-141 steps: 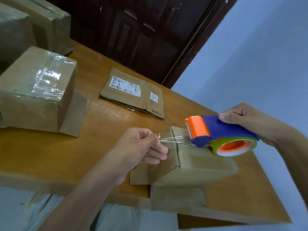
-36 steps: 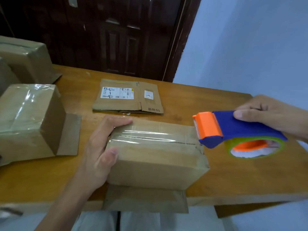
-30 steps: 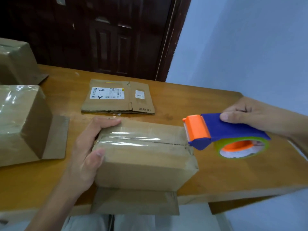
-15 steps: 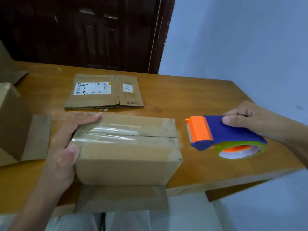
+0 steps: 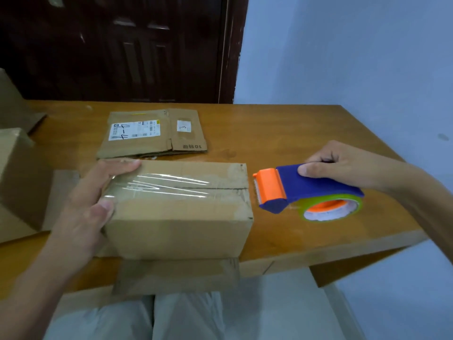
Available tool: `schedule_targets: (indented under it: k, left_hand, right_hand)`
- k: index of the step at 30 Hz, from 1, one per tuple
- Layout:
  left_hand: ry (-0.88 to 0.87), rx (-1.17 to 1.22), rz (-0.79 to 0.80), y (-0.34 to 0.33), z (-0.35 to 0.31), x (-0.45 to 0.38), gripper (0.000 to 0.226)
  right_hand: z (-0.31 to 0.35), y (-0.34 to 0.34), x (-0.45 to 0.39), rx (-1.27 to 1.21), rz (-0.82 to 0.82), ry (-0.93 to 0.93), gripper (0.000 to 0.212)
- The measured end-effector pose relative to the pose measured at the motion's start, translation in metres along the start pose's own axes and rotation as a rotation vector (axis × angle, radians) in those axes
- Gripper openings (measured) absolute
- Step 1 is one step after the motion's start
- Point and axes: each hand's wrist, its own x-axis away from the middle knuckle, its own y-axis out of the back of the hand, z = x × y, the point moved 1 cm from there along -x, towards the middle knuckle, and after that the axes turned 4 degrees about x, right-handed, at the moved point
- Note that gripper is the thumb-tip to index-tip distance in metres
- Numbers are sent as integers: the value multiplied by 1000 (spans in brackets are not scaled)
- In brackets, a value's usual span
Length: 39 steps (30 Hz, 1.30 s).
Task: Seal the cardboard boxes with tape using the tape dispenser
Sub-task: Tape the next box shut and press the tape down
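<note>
Orange-brown wood fills the scene, a table (image 5: pixel 282 133) against a pale blue wall, and right at its near edge sits the box (image 5: pixel 176 207), one loose flap poking out from under it over the table's lip. Clear tape (image 5: pixel 166 186) shines along the top seam, wrinkled at the left end and stopping short of the right edge, so this seam looks covered. The left hand (image 5: pixel 85 207) clamps the box's left end, fingers over the far top edge and thumb on the near face, likely to pin it in place or get ready to turn it. Just off the box's right end, not touching it, the tape dispenser (image 5: pixel 306 192) rests low on the table, orange cutter facing the box, roll toward us. The right hand (image 5: pixel 343 168) wraps its blue handle, thumb on top, keeping the tool ready for another pass. Farther back, a flattened carton (image 5: pixel 152 133) with a shipping label lies waiting, and more boxes (image 5: pixel 14 168) crowd the left edge. Behind it all stands a dark wooden door (image 5: pixel 122 45).
</note>
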Motion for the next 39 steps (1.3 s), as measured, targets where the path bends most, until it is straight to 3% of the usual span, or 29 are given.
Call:
schedule_targets:
  k: [4, 7, 10, 14, 23, 30, 35, 39]
  left_hand:
    - [-35, -325, 47, 15, -28, -6, 58]
    - [-182, -699, 18, 5, -60, -13, 58]
    - [-337, -717, 217, -42, -91, -14, 55]
    - [-218, -963, 465, -80, -90, -14, 87]
    - [-301, -937, 474, -64, -73, -18, 67]
    - [-310, -936, 453, -64, -68, -19, 61]
    - [-293, -915, 447, -65, -69, -20, 64]
    - [-287, -910, 425, -68, -70, -18, 63]
  right_hand:
    - [3, -6, 0, 31, -11, -23, 52]
    - [6, -12, 0, 52, -30, -47, 48]
    - [11, -10, 2, 79, -53, -56, 44]
    - [13, -5, 9, 106, -72, -49, 44]
    - [-16, -10, 24, -2, -93, -2, 62]
    - [-19, -16, 26, -2, -123, 53, 57]
    - [-4, -19, 22, 119, -90, -12, 54]
    - [17, -22, 20, 271, -156, -45, 54]
